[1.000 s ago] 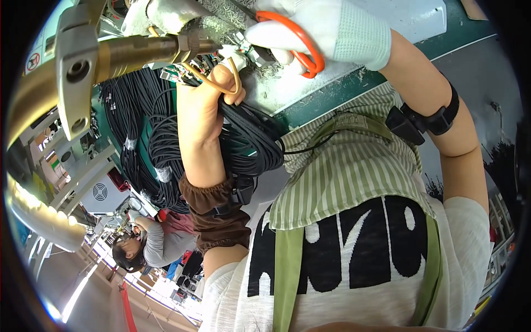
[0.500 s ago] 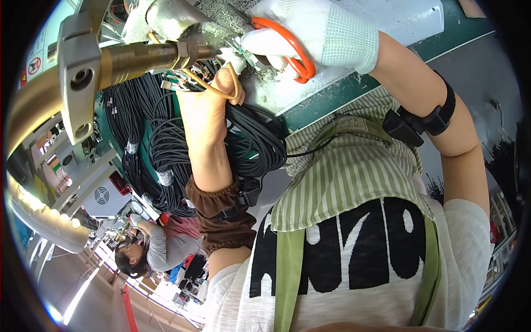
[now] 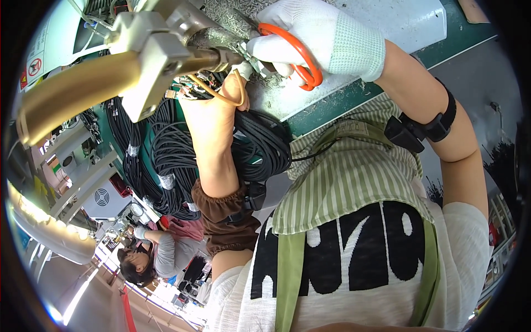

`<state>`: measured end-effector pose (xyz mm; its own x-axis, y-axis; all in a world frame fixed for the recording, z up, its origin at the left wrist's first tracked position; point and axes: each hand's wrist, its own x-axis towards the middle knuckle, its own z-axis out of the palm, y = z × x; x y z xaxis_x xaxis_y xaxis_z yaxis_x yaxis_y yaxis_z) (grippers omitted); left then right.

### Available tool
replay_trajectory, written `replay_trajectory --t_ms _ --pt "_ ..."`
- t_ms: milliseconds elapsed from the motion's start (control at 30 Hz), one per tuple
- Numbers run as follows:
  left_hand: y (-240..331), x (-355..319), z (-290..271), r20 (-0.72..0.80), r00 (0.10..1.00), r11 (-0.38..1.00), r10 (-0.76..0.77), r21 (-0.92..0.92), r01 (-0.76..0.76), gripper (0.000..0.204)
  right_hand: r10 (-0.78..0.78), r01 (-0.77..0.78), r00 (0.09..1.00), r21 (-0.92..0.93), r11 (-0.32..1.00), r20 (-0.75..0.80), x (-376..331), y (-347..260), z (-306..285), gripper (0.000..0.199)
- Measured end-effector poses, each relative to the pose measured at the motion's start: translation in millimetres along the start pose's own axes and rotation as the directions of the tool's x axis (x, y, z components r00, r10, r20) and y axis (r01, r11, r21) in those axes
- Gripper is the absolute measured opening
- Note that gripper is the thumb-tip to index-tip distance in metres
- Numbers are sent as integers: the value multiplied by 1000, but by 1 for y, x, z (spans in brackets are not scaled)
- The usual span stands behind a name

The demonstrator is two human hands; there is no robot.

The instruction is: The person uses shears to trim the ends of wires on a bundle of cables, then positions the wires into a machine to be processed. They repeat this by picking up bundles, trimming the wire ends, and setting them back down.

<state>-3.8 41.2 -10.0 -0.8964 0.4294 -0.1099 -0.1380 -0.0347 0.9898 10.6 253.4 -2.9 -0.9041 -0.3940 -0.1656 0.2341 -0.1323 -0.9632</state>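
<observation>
Scissors with orange plastic loop handles (image 3: 301, 63) sit in the right hand (image 3: 315, 36), which wears a white knitted glove and is closed through and around the handle loops; the blades run toward the upper left and disappear among a bundle of thin wires (image 3: 210, 83), so their tips cannot be made out. The left hand (image 3: 221, 110) is bare, raised with its palm side toward the camera, and its fingers curl shut around that same bundle just under the scissors; a thin orange-tan wire loop (image 3: 221, 97) arcs across the top of this hand. Both hands meet at the near edge of a white tabletop with a green border (image 3: 354, 91), where small clippings lie scattered near the gloved hand. A beige metal arm with a square block clamp (image 3: 146, 63) crosses the upper left, touching nothing the hands hold as far as can be told. Behind the left forearm hang thick coils of black cable bound with pale tape (image 3: 166, 160). A brown fabric sleeve cuff (image 3: 224, 213) wraps the left forearm, and a black strap with a small box (image 3: 420, 127) circles the right forearm. At lower left, well apart, another person in a grey top (image 3: 160, 254) bends over their own work.
</observation>
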Motion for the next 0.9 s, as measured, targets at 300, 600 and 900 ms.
replay_trajectory --t_ms 300,600,900 --pt "-9 -10 -4 146 966 884 -212 -392 253 22 -289 244 950 -297 923 -118 -18 29 3 29" --pt "8 -59 23 -38 970 971 -238 -20 238 19 -12 -141 957 -502 853 -289 -81 7 3 27" --pt "10 -58 28 52 974 972 -219 -70 223 29 -442 186 890 -794 579 -114 -60 8 27 21"
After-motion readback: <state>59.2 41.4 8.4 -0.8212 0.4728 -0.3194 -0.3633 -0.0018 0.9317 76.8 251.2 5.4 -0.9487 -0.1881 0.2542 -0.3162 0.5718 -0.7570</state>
